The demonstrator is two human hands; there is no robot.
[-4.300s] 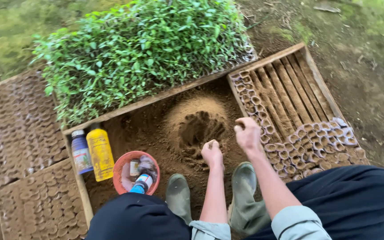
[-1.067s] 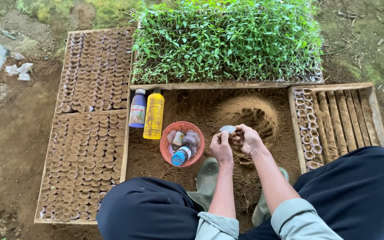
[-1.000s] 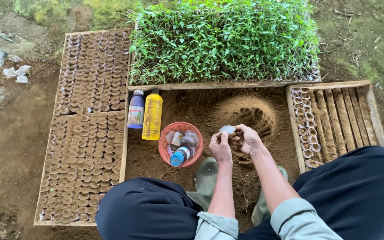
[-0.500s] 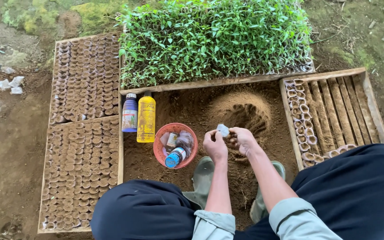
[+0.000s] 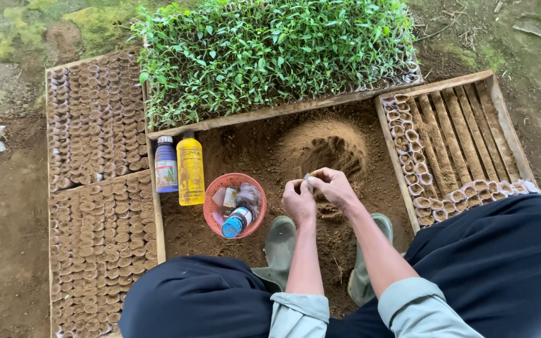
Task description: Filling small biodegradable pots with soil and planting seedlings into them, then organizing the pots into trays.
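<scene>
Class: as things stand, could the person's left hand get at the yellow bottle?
Probably yes. The left hand is busy at a small pot, but only the low pink basket lies between it and the yellow bottle.

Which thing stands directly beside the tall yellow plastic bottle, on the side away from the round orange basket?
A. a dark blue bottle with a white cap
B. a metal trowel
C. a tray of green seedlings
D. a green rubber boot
A. The dark blue bottle with a white cap stands right next to the tall yellow plastic bottle, while the round orange basket sits on the yellow bottle's other side.
</scene>
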